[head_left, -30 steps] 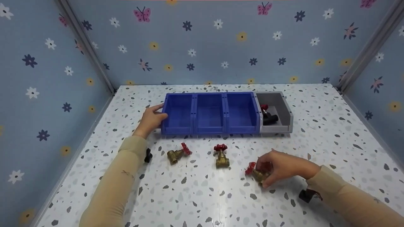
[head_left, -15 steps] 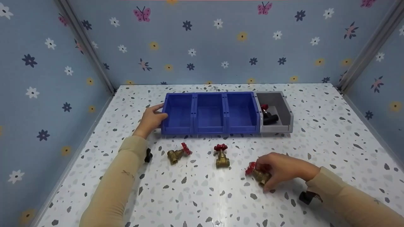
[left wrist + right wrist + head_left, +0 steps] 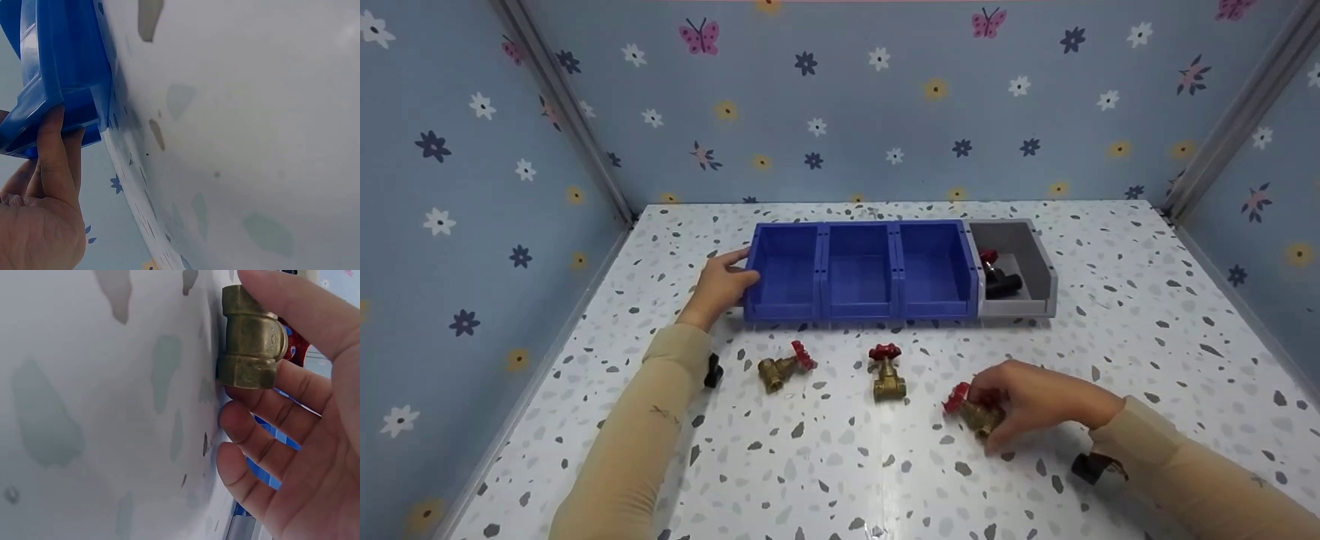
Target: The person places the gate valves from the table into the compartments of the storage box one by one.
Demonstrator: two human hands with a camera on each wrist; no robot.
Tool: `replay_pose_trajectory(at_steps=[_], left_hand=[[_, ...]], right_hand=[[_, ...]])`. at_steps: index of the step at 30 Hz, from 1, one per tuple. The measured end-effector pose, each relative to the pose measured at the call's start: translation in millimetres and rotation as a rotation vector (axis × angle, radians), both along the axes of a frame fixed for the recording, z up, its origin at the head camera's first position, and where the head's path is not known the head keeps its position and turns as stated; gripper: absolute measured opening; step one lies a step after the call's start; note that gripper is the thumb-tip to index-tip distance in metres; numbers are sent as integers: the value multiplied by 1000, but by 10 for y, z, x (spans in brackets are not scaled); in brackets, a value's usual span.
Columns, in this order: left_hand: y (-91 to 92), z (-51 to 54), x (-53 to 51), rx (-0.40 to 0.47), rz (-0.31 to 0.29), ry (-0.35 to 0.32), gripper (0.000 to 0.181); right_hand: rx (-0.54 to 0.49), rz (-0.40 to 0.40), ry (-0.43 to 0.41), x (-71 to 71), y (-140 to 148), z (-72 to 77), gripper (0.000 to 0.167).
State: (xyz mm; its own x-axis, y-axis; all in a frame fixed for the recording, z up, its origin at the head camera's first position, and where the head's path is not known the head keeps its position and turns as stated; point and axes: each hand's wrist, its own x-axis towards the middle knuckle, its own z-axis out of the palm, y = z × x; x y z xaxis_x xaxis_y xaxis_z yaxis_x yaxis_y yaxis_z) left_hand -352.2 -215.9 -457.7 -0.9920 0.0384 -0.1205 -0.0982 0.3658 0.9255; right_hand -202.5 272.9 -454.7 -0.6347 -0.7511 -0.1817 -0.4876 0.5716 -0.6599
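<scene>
A brass gate valve with a red handwheel (image 3: 979,417) lies on the speckled table, and my right hand (image 3: 1027,397) holds it between thumb and curled fingers. Up close in the right wrist view, the thumb is on the brass body (image 3: 250,343) and fingers reach around its other side. My left hand (image 3: 720,286) grips the left wall of the leftmost blue bin (image 3: 784,309), thumb at the rim. From the left wrist, fingers (image 3: 53,152) press against the blue plastic. Two similar valves lie in front of the bins: one tilted (image 3: 780,370), one upright in view (image 3: 889,381).
Two more blue bins, a middle one (image 3: 859,309) and a right one (image 3: 936,307), stand joined in the row. At its right end, a grey bin (image 3: 1044,277) contains a red-handled piece and a black cylindrical part (image 3: 1003,285). Flower-patterned walls (image 3: 847,97) enclose the table.
My right thumb and fingers have shifted slightly around the valve, whose position stays about the same. The left hand and the bins have not visibly moved.
</scene>
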Motion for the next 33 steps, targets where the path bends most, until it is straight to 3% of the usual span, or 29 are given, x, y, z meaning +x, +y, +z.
replay_pose_trajectory(at_steps=[14, 33], left_hand=[[-9, -13, -5, 22, -6, -3, 70], [-13, -7, -12, 5, 0, 0, 69]], right_hand=[[-59, -25, 54, -27, 1, 124, 37], [-91, -140, 91, -92, -19, 183, 34]])
